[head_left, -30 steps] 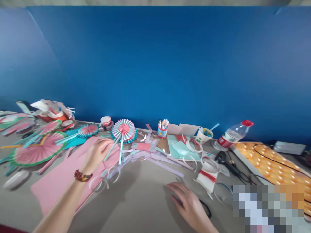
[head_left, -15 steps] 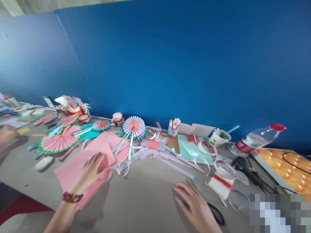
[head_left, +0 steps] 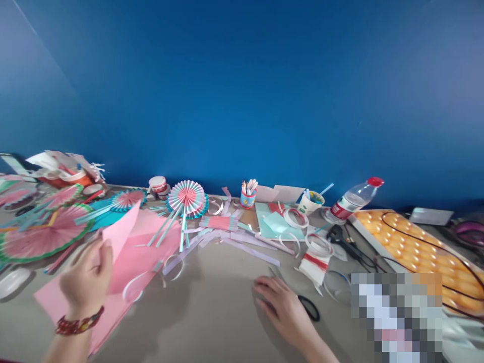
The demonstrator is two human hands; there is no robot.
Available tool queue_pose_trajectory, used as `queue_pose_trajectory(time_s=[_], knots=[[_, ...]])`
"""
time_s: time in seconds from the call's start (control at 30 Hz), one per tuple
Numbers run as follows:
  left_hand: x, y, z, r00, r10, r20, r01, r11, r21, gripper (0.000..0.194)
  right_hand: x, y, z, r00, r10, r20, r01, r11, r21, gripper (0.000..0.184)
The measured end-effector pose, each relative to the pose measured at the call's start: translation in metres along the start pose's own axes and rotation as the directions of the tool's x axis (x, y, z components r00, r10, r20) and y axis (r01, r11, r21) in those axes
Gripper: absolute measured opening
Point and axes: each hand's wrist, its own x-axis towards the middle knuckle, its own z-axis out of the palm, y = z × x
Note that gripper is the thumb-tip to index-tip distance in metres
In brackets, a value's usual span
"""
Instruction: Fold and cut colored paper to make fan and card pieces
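My left hand (head_left: 88, 275), with a beaded bracelet at the wrist, pinches a sheet of pink paper (head_left: 123, 227) and tilts it up from the table. More pink paper (head_left: 113, 322) lies flat beneath and beside that hand. My right hand (head_left: 278, 307) rests palm down on the grey table, fingers stretched out, holding nothing that I can see. Partly hidden by it is a pair of scissors, whose black handle loop (head_left: 309, 308) shows to its right. Between the hands, nearer the left, a loop of pale paper strip (head_left: 174, 267) stands by the pink paper.
Pleated paper fans (head_left: 188, 199) lie at the left and back. Lilac strips (head_left: 257, 249) spread across the middle. A pen cup (head_left: 248, 198), a paper cup (head_left: 310, 202) and a plastic bottle (head_left: 351, 201) line the blue wall (head_left: 242, 101). An orange bubbled sheet (head_left: 416, 252) lies at right.
My left hand has gone from lying on the pink paper to lifting a sheet of it. My right hand remains on the table by the scissors. The view has turned right.
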Motion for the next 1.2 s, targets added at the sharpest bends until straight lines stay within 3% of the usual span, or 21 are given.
queue_pose_trajectory(time_s=[0.03,0.07,0.13,0.2,0.23,0.27,0.37,0.4,0.47,0.53,0.67,0.8,0.93,1.07,1.2], knots=[[0.007,0.013,-0.007,0.993,0.055,-0.100,-0.066,0.992,-0.111,0.015,0.000,0.000,0.000,1.000,-0.005,-0.009,0.005,1.000,0.007,0.027],[0.013,0.031,-0.014,0.988,0.101,-0.118,-0.127,0.963,-0.237,0.020,0.000,0.000,0.001,1.000,-0.009,-0.025,0.010,1.000,0.013,0.027],[0.015,0.080,-0.031,0.956,0.287,0.058,-0.215,0.824,-0.524,0.024,0.001,-0.001,0.003,0.997,-0.009,-0.072,0.010,1.000,0.017,0.027],[0.003,0.136,-0.043,0.795,0.544,0.267,-0.233,0.682,-0.693,0.024,0.000,-0.001,0.004,0.994,0.001,-0.111,0.001,1.000,0.022,0.027],[-0.009,0.162,-0.047,0.718,0.615,0.326,-0.212,0.639,-0.739,0.024,0.000,-0.001,0.004,0.993,0.005,-0.120,-0.002,1.000,0.023,0.028],[-0.023,0.184,-0.049,0.612,0.691,0.386,-0.178,0.595,-0.784,0.022,-0.002,0.000,0.004,0.992,0.008,-0.125,-0.005,1.000,0.023,0.028],[-0.063,0.224,-0.050,0.334,0.830,0.447,-0.192,0.525,-0.829,0.011,-0.008,0.002,0.002,0.990,0.030,-0.139,-0.031,0.999,-0.007,0.028],[-0.073,0.229,-0.049,0.293,0.837,0.463,-0.217,0.530,-0.820,0.010,-0.011,0.004,0.002,0.988,0.045,-0.150,-0.049,0.999,-0.022,0.027],[-0.082,0.230,-0.048,0.236,0.851,0.469,-0.207,0.516,-0.831,0.027,-0.017,0.007,0.002,0.984,0.072,-0.164,-0.081,0.995,-0.050,0.027],[-0.079,0.224,-0.048,0.222,0.863,0.454,-0.162,0.491,-0.856,0.041,-0.021,0.009,0.004,0.982,0.083,-0.170,-0.096,0.993,-0.066,0.028],[-0.062,0.207,-0.040,0.245,0.860,0.447,-0.146,0.488,-0.860,0.039,-0.022,0.010,0.006,0.982,0.063,-0.178,-0.080,0.993,-0.089,0.031],[-0.060,0.193,-0.030,0.178,0.871,0.458,-0.248,0.490,-0.836,0.064,-0.021,0.009,0.008,0.986,0.067,-0.153,-0.088,0.987,-0.134,0.031],[-0.074,0.192,-0.035,0.144,0.849,0.509,-0.243,0.529,-0.813,0.070,-0.024,0.011,0.011,0.987,0.067,-0.144,-0.091,0.982,-0.165,0.033],[-0.079,0.198,-0.044,0.167,0.855,0.492,-0.200,0.518,-0.832,0.060,-0.026,0.011,0.012,0.990,0.057,-0.126,-0.082,0.976,-0.203,0.043],[-0.078,0.199,-0.043,0.203,0.851,0.484,-0.176,0.518,-0.837,0.055,-0.023,0.006,0.009,0.999,0.038,-0.036,-0.045,0.977,-0.207,0.039]])
